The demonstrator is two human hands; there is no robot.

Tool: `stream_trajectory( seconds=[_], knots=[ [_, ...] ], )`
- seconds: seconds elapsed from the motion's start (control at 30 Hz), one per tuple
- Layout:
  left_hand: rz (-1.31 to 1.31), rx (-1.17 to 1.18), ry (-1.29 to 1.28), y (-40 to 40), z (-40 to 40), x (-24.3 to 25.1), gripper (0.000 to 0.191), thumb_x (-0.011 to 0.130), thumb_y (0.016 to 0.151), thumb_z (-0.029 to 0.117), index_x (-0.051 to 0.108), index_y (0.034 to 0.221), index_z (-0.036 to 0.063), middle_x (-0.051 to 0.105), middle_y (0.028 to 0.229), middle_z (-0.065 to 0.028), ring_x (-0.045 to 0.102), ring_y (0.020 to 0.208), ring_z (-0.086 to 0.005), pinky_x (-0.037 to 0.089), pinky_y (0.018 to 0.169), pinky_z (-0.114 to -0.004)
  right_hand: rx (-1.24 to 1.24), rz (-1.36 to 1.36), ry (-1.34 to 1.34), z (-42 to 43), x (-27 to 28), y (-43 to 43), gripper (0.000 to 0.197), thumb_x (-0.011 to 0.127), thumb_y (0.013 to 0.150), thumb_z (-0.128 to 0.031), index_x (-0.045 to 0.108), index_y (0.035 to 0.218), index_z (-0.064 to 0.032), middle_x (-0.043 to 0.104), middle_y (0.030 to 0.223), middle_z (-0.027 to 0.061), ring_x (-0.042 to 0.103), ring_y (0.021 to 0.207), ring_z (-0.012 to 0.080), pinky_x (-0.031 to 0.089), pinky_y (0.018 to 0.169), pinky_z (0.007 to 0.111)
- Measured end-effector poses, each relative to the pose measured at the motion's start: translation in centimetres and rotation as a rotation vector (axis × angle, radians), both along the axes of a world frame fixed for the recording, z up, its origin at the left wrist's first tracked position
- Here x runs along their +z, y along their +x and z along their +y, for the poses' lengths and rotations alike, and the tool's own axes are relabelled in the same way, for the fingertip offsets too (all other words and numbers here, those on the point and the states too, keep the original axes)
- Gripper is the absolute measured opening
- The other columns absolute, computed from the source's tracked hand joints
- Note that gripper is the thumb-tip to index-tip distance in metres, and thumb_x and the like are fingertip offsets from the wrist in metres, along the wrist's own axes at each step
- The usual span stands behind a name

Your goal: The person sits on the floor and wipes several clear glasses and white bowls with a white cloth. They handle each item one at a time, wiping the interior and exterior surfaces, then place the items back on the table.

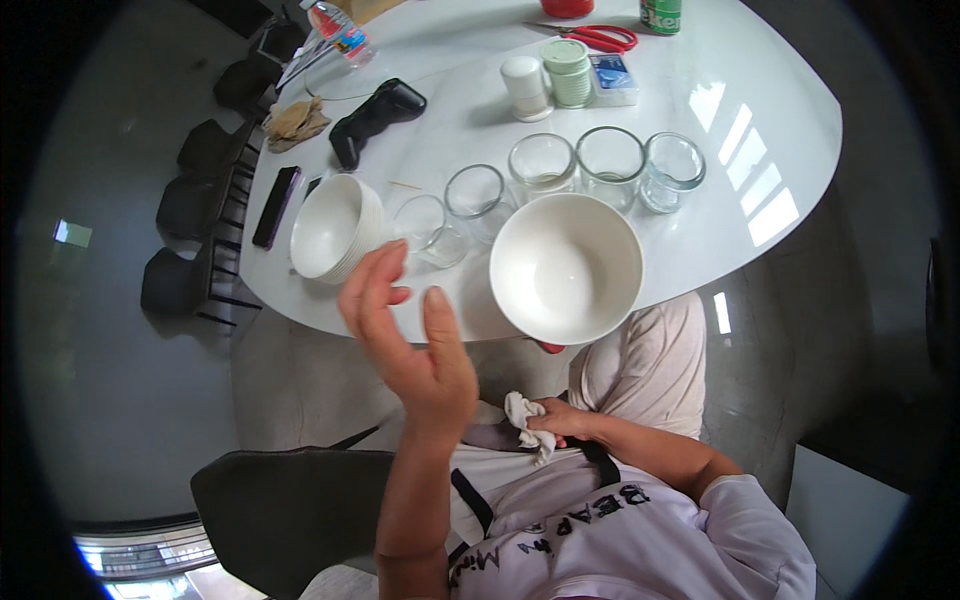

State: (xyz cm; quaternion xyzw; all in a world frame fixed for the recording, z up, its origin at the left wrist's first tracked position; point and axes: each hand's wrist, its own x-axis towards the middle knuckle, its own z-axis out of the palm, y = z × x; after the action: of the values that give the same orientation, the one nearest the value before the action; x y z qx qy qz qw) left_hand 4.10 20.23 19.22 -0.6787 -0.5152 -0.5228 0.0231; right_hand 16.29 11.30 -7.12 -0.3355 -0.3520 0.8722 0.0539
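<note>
My left hand (409, 337) is raised near the table's front edge, fingers and thumb apart, with nothing between them. Its fingertips appear close to a clear drinking glass (442, 247) and a tilted stack of white bowls (330, 225); I cannot tell whether they touch. Down at my lap, my right hand (566, 420) grips a crumpled white cloth (529, 424). A large white bowl (566, 270) sits at the table's front edge. Behind it, several clear glass vessels run in a row, among them a second glass (480, 202) and a thick-rimmed glass jar (611, 169).
On the white table (450, 105) are a black handheld device (375, 120), a phone (276, 208), a brown cloth (296, 124) and a plastic bottle (339, 34). Farther back lie red-handled scissors (600, 36), a ribbed green container (568, 75) and a green can (661, 15). Dark chairs (180, 277) stand left.
</note>
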Motion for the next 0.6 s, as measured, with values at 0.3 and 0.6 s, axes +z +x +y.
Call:
stream_trajectory(
  seconds=[0.3, 0.6],
  knots=[
    [0.641, 0.37, -0.2, -9.9, 2.8, 1.2, 0.021, 0.055, 0.088, 0.016, 0.061, 0.105, 0.006, 0.058, 0.106, -0.0086, 0.05, 0.106, -0.0266, 0.031, 0.099, -0.045, 0.012, -0.036, 0.018, -0.4, -1.6, -0.4, 0.033, 0.059, 0.083, -0.024, 0.053, 0.105, -0.0002, 0.059, 0.068, 0.0051, 0.045, 0.038, 0.0102, 0.037, 0.031, 0.024],
    [0.498, 0.302, -0.305, -10.3, 3.4, 2.6, 0.019, 0.05, 0.09, 0.017, 0.065, 0.095, 0.0048, 0.065, 0.091, -0.0096, 0.058, 0.088, -0.0262, 0.031, 0.1, -0.044, 0.007, -0.078, 0.033, -0.4, -1.6, -0.4, 0.033, 0.058, 0.084, -0.023, 0.054, 0.105, 0.0019, 0.061, 0.07, 0.0065, 0.048, 0.04, 0.0116, 0.039, 0.032, 0.025]
  ],
)
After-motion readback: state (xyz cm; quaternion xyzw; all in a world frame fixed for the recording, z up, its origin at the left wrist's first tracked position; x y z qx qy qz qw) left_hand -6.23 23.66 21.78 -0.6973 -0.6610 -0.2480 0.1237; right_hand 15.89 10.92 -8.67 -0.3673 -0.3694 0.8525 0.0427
